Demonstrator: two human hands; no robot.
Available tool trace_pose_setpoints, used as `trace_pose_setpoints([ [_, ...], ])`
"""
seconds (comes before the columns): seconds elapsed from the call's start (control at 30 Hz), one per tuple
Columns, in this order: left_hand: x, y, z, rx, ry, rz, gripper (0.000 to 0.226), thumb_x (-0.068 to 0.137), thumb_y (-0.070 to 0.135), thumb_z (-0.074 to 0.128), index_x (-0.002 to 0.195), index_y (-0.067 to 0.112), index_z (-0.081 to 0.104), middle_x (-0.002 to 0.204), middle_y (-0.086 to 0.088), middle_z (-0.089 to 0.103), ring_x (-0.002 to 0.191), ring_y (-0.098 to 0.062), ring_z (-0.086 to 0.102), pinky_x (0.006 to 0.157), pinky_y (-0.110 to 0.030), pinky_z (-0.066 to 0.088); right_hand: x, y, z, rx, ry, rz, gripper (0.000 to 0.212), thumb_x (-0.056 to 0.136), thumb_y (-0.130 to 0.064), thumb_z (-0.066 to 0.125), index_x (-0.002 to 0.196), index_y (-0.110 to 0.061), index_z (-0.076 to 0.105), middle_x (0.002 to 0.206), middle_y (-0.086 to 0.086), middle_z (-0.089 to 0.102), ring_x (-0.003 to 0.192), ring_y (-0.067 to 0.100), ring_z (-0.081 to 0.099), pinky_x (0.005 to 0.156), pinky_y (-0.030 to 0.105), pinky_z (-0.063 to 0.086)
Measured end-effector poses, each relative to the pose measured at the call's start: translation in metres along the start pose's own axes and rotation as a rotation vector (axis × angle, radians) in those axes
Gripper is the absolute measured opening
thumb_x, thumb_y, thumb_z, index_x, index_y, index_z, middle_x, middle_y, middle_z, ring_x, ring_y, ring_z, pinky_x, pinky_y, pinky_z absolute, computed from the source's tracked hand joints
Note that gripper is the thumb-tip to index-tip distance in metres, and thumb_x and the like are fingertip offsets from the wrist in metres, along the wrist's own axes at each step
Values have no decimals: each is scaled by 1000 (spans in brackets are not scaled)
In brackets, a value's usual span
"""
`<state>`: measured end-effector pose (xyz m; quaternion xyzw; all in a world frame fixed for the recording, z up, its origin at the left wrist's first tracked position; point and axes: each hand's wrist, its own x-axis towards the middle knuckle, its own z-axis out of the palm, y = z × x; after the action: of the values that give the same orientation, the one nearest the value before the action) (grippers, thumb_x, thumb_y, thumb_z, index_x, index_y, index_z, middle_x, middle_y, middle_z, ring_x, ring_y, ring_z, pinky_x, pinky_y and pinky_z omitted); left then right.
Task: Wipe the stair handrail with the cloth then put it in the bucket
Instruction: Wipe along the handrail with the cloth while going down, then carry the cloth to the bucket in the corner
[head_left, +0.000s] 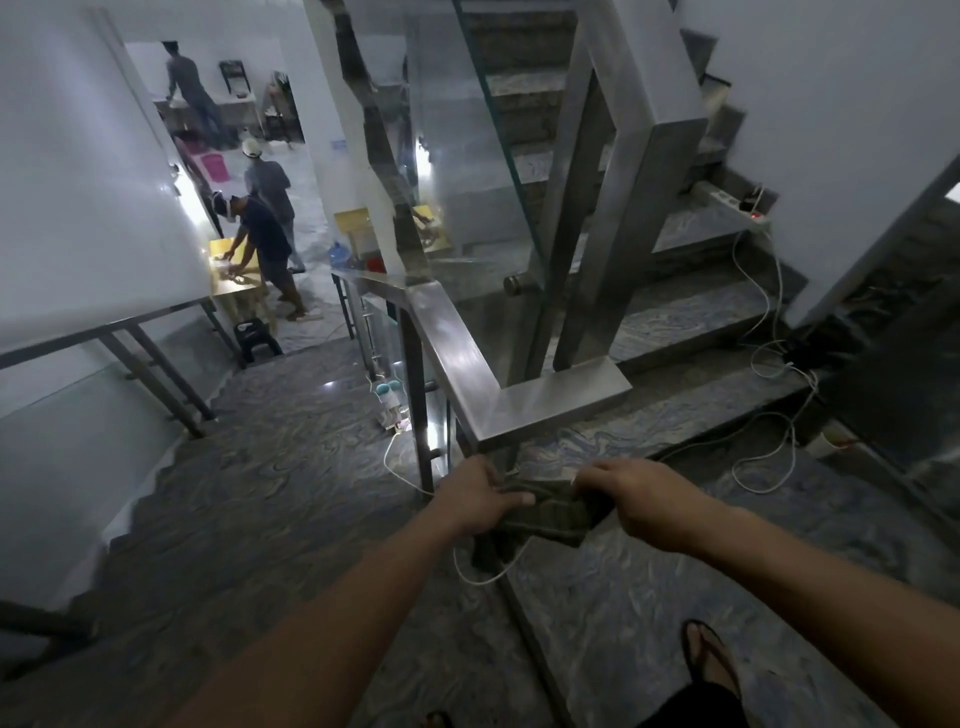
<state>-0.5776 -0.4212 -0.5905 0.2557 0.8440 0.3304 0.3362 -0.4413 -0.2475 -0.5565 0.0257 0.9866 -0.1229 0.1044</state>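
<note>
A dark green cloth (545, 514) is stretched between both hands just below the corner of the steel handrail (524, 402). My left hand (480, 493) grips its left end and my right hand (639, 499) grips its right end. The flat brushed-steel rail runs down to the left beside a glass panel (467, 171) and turns upward at a post on the right. No bucket is in view.
White charging cables (769, 447) trail over the marble steps, with a power strip (737, 205) on an upper step. A second rail (130, 332) lines the left wall. Three people stand at tables on the floor below. My sandalled foot (709, 660) is at the bottom right.
</note>
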Motion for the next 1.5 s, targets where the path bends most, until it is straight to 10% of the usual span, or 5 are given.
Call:
trace_pose_setpoints([
  [0.6,33,148,44,327,-203,503,15,79,7,63,90,14,70,92,-4,65,83,-20,63,79,-42,58,-110,90,-74,282,331,579,37,69,12,53,86,-18,65,78,-7,56,75,21,57,61,27,44],
  [0.77,64,202,64,355,-280,557,16,82,10,63,93,21,66,91,-2,63,82,-17,63,70,-35,59,-149,132,-80,441,420,722,47,75,8,53,81,-37,63,88,8,61,65,30,66,47,49,56],
  [1.07,135,307,134,360,-331,707,19,79,12,72,93,22,63,83,7,59,73,-5,55,53,-16,39,-199,232,-80,431,486,938,41,74,-2,53,84,-37,72,89,-6,66,84,17,64,68,27,55],
  [1.27,185,385,189,348,-429,754,24,78,-2,65,94,14,57,92,3,64,84,-12,63,64,-24,55,-217,318,-87,673,677,1086,43,75,6,55,71,-33,74,72,0,72,69,21,70,66,39,61],
  [1.5,229,518,241,454,-673,712,19,74,2,71,78,19,64,83,5,62,78,-13,61,62,-14,48,-274,431,-148,777,661,1165,24,67,-33,76,90,-27,74,88,-8,72,89,12,66,84,33,54],
])
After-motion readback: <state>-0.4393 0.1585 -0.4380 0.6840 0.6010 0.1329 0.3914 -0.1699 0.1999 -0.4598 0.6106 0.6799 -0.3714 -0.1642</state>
